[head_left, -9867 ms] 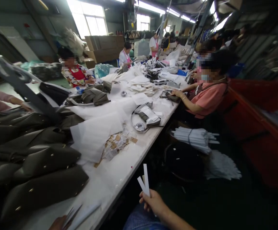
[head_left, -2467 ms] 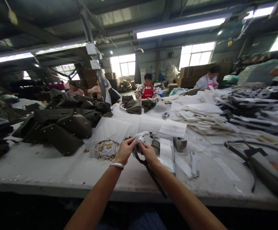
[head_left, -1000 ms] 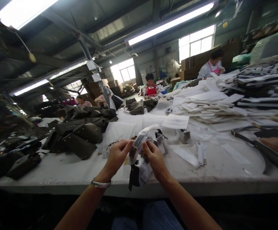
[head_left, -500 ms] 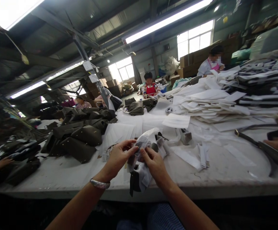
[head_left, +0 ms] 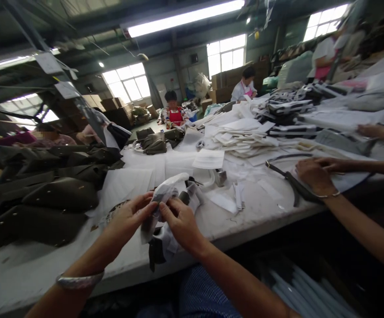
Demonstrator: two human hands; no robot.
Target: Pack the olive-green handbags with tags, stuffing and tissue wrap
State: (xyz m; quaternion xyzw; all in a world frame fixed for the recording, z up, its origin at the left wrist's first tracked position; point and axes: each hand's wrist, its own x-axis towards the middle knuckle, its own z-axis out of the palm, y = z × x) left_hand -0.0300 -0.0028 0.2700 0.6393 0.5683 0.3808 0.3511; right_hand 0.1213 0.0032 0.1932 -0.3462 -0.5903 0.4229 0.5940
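My left hand [head_left: 127,218] pinches the left side of a strap wrapped in thin white sheeting [head_left: 169,183], its thumb and fingers pressed together. Close beside it, my right hand [head_left: 183,225] grips the same wrapped strap with thumb and bent fingers. The strap looks dark under its pale, partly see-through wrapping. A dark strap end [head_left: 156,252] hangs below my hands over the table's front edge. Behind my right hand lies more crumpled white wrapping [head_left: 195,194] with dark pieces in it. My fingers hide the part of the strap between them.
Dark studded bags [head_left: 59,201] are heaped at the left. White sheets [head_left: 241,139] are stacked farther back, with loose strips [head_left: 228,198] on the table [head_left: 261,205]. At the right, a co-worker's hands [head_left: 316,176] touch a dark strapped item. Other people sit beyond.
The view has swung to the right, bringing a co-worker's hands and arms into sight. Both my hands keep hold of the wrapped strap, with little change in their grip.
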